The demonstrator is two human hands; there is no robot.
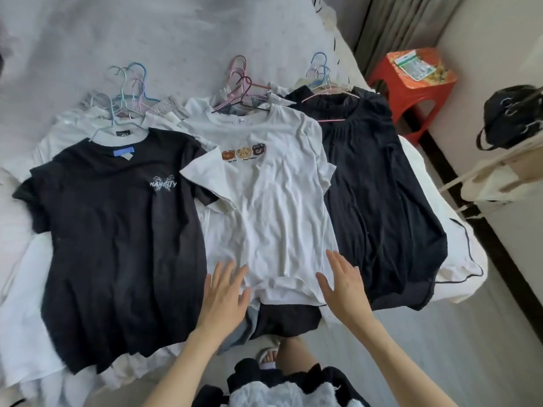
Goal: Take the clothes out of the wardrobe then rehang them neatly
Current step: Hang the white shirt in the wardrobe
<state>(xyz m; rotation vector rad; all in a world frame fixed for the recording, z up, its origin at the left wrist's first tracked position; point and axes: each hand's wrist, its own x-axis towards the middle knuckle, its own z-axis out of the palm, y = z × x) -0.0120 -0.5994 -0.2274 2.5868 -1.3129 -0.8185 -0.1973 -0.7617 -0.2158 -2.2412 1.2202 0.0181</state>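
Three piles of clothes on hangers lie side by side on a bed. A white T-shirt with a bear print (273, 207) tops the middle pile. A black T-shirt with a butterfly print (117, 245) tops the left pile, and a black dress (379, 207) the right one. My left hand (224, 295) and my right hand (343, 284) hover flat with straight fingers over the white shirt's lower hem, one at each side. Neither hand holds anything. Pastel hanger hooks (241, 80) stick out above the collars.
The bed's grey sheet (176, 30) stretches behind the piles. A red plastic stool (411, 83) with packets on it stands at the right by a curtain. A black bag (511, 118) and a cream tote hang at the far right. The floor runs along the bed's right edge.
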